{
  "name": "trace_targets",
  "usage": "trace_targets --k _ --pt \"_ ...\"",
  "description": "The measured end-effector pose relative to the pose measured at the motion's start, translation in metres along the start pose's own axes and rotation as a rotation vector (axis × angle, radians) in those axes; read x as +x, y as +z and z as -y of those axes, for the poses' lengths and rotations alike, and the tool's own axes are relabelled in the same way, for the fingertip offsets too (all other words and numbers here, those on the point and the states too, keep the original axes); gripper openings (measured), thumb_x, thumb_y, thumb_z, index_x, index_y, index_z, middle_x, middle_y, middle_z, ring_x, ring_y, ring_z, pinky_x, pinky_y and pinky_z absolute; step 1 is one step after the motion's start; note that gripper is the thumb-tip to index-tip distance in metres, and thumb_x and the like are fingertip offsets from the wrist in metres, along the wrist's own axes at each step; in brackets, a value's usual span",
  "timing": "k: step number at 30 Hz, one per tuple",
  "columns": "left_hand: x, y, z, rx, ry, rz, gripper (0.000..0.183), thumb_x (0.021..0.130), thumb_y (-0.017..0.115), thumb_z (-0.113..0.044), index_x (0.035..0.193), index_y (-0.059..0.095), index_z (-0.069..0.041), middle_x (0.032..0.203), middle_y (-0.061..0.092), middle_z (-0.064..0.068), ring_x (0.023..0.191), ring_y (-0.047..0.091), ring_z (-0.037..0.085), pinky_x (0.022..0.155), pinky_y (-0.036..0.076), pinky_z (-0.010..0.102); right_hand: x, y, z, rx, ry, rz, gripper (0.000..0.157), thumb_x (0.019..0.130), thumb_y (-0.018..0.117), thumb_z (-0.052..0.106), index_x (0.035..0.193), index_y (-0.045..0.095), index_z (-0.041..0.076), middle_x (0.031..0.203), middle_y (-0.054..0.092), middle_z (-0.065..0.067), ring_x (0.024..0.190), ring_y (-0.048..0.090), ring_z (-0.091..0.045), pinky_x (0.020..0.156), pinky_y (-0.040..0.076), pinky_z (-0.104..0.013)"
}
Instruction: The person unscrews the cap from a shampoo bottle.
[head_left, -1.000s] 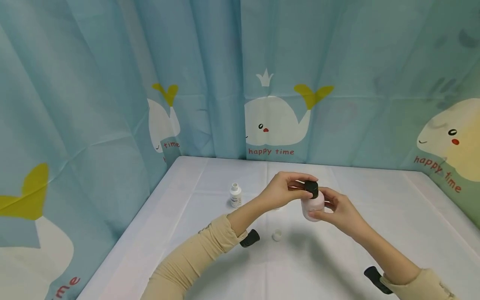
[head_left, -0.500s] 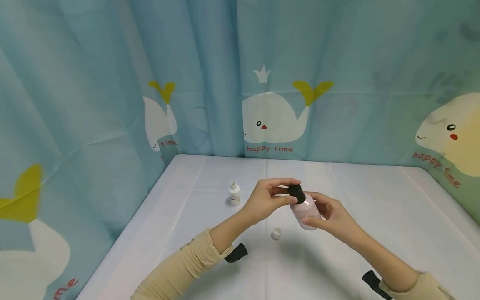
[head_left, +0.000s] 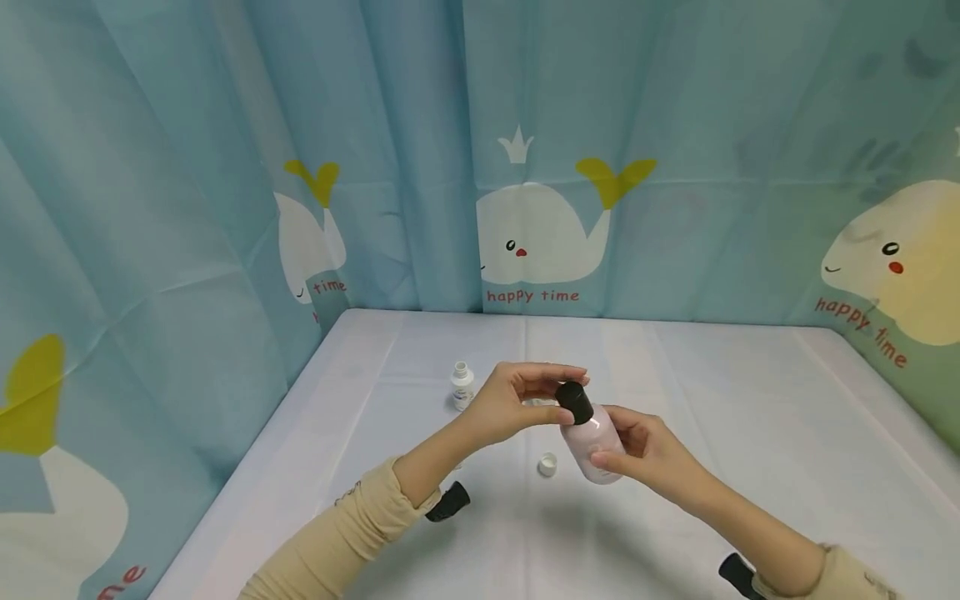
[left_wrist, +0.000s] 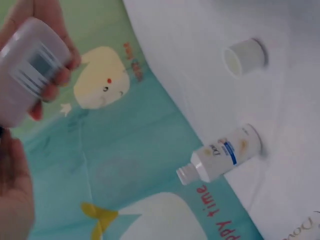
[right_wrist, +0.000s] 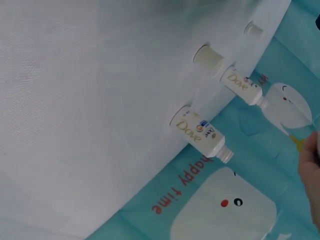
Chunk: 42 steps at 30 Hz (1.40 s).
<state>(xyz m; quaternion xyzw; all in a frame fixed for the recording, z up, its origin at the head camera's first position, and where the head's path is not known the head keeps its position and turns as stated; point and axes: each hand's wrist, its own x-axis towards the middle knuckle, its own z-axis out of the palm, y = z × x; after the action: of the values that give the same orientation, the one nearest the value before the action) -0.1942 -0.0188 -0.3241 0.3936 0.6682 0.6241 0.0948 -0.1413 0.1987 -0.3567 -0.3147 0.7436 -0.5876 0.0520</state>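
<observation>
A pale pink bottle (head_left: 592, 446) is held above the table, tilted with its black cap (head_left: 574, 402) up and to the left. My right hand (head_left: 648, 454) grips the bottle's body, thumb across its front. With thumb and fingers, my left hand (head_left: 517, 404) holds the black cap, which sits on the bottle's top. A barcode label shows on the pink bottle (left_wrist: 32, 72) in the left wrist view. Only a sliver of my right hand (right_wrist: 311, 185) enters the right wrist view, at its right edge.
Two uncapped white Dove bottles, a nearer one (right_wrist: 200, 132) and another (right_wrist: 242, 87), stand upright on the table. Two white caps, one (right_wrist: 209, 60) larger in view than the other cap (right_wrist: 253, 31), lie near them. A whale-print curtain (head_left: 555, 108) borders the table (head_left: 750, 400).
Both hands have carried the pink bottle leftward and lower in the head view. It has gone from nearly upright to tilted, its capped top leaning left.
</observation>
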Motion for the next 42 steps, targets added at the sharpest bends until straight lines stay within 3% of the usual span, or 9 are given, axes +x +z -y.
trace_targets --k 5,10,15,20,29,37,42 --pt "0.003 -0.007 0.000 -0.158 0.076 0.164 0.049 0.082 0.067 0.001 0.123 0.048 0.020 0.121 0.051 0.039 0.117 0.052 0.047 0.094 0.052 0.034 0.005 -0.006 0.000 0.206 -0.018 0.198 0.038 0.095 0.053 0.007 0.129 0.054 0.024 0.118 0.064 0.008 0.103 0.062 -0.008 0.086 0.053 -0.025" --pt "0.010 -0.012 -0.001 -0.228 0.068 0.301 0.057 0.090 0.060 -0.010 0.133 0.036 0.017 0.132 0.042 0.038 0.127 0.046 0.040 0.100 0.047 0.033 0.013 -0.013 -0.006 0.322 -0.059 0.356 0.038 0.099 0.048 0.027 0.135 0.049 0.013 0.127 0.062 0.001 0.116 0.058 -0.014 0.096 0.048 -0.028" --pt "0.019 -0.009 -0.004 -0.281 0.053 0.397 0.063 0.094 0.055 -0.019 0.142 0.027 0.010 0.140 0.036 0.035 0.134 0.041 0.031 0.107 0.040 0.036 0.018 -0.019 -0.007 0.366 -0.057 0.420 0.047 0.098 0.046 0.041 0.134 0.047 0.010 0.127 0.061 0.000 0.118 0.056 -0.015 0.100 0.046 -0.030" --pt "0.022 -0.005 -0.005 -0.279 0.049 0.326 0.077 0.084 0.058 -0.035 0.137 0.033 0.015 0.132 0.040 0.041 0.127 0.050 0.030 0.106 0.042 0.034 0.020 -0.019 -0.006 0.357 -0.085 0.387 0.049 0.097 0.047 0.042 0.135 0.044 0.011 0.127 0.060 0.001 0.119 0.056 -0.015 0.102 0.044 -0.030" --pt "0.019 -0.001 -0.002 -0.250 0.095 0.212 0.077 0.081 0.060 -0.035 0.129 0.038 0.021 0.125 0.043 0.044 0.122 0.052 0.037 0.104 0.043 0.036 0.023 -0.020 -0.004 0.269 -0.116 0.336 0.046 0.097 0.048 0.042 0.134 0.047 0.014 0.124 0.062 0.003 0.117 0.058 -0.014 0.100 0.045 -0.029" --pt "0.015 0.005 0.001 -0.206 0.156 0.101 0.082 0.079 0.059 -0.043 0.127 0.039 0.021 0.122 0.046 0.044 0.119 0.044 0.054 0.103 0.044 0.033 0.024 -0.019 -0.005 0.213 -0.093 0.284 0.046 0.097 0.046 0.045 0.133 0.048 0.018 0.123 0.063 0.006 0.114 0.057 -0.012 0.098 0.045 -0.027" --pt "0.013 0.008 0.001 -0.211 0.165 0.030 0.076 0.082 0.058 -0.039 0.128 0.040 0.019 0.124 0.047 0.041 0.120 0.044 0.053 0.102 0.045 0.032 0.027 -0.019 -0.006 0.206 -0.094 0.256 0.045 0.096 0.045 0.046 0.133 0.049 0.020 0.122 0.063 0.006 0.114 0.057 -0.011 0.096 0.046 -0.028"
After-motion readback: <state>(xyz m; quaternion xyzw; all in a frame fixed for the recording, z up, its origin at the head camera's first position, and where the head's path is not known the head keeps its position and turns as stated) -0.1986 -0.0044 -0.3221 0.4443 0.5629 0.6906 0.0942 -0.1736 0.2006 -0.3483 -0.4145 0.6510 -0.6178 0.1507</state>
